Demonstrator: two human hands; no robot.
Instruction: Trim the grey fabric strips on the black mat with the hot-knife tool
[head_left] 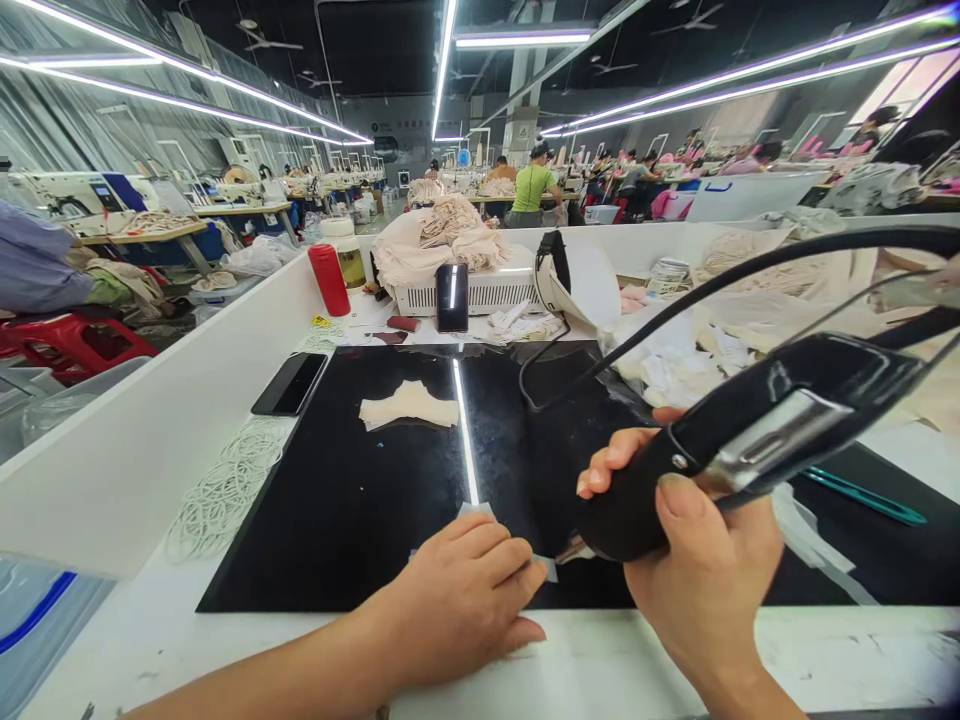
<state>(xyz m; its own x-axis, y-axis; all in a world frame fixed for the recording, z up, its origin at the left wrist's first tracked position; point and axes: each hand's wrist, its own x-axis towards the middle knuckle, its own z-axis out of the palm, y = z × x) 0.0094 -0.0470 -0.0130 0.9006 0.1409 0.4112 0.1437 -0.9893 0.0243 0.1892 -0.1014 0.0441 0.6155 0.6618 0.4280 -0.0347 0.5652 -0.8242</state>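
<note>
My left hand [465,590] presses down near the front edge of a black mat [300,530], with its fingers bent close together. A translucent flat piece [551,568] pokes out from under that hand; most of it is hidden. My right hand [705,560] is closed round a black corded hand tool [780,420] with a shiny metal lever on its side. The tool's pointed metal tip [576,550] is just right of the translucent piece; whether they touch I cannot tell. A cream fabric piece [411,405] with a notched outline lies farther back on the mat.
A black phone [291,384] and white elastic loops [225,490] lie left of the mat. Behind stand a red container [328,280], another phone [452,298] and piled fabric [442,240]. The tool's cable [675,300] arches at right above fabric scraps. Teal tweezers [862,495] lie at right.
</note>
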